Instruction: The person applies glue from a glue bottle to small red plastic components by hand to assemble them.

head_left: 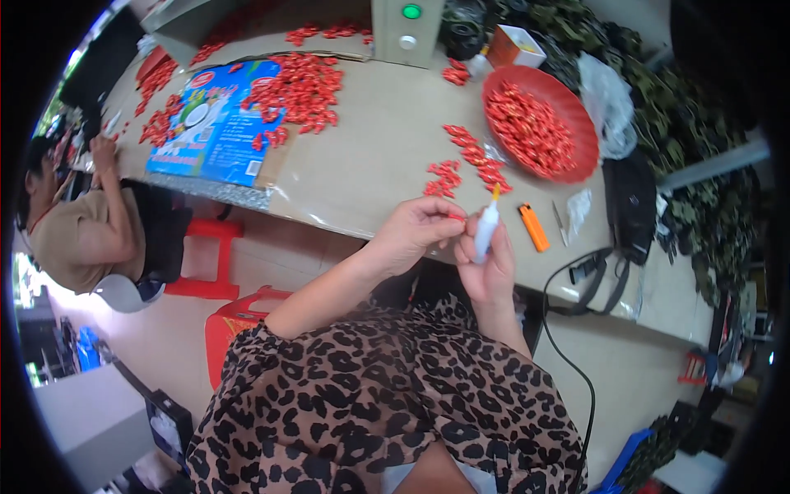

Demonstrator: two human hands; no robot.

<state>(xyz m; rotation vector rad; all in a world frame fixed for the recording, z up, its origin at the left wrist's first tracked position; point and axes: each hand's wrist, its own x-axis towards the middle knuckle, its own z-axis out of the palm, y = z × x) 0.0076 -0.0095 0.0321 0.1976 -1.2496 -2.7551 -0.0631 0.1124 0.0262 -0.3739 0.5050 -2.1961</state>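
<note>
The right hand (494, 276) is wrapped around a small white bottle (487, 230), its yellow tip pointing up and away from the person. The left hand (409, 236) pinches a red piece (456, 218) in its fingertips, just beside the bottle – both hands are held at the front edge of the counter (395, 132). Whether the tip touches anything is hard to tell.

Beyond the hands, two loose clusters (480, 158) of red-and-gold pieces lie near a red bowl (586, 167) heaped with more. An orange lighter (534, 228) lies right of the bottle, with a black bag (629, 206) farther right. To the left, a large pile (303, 89) partly covers a blue sheet (197, 156) – and past that, well apart, a co-worker (82, 239) sits at the same side, arms raised toward the counter.
</note>
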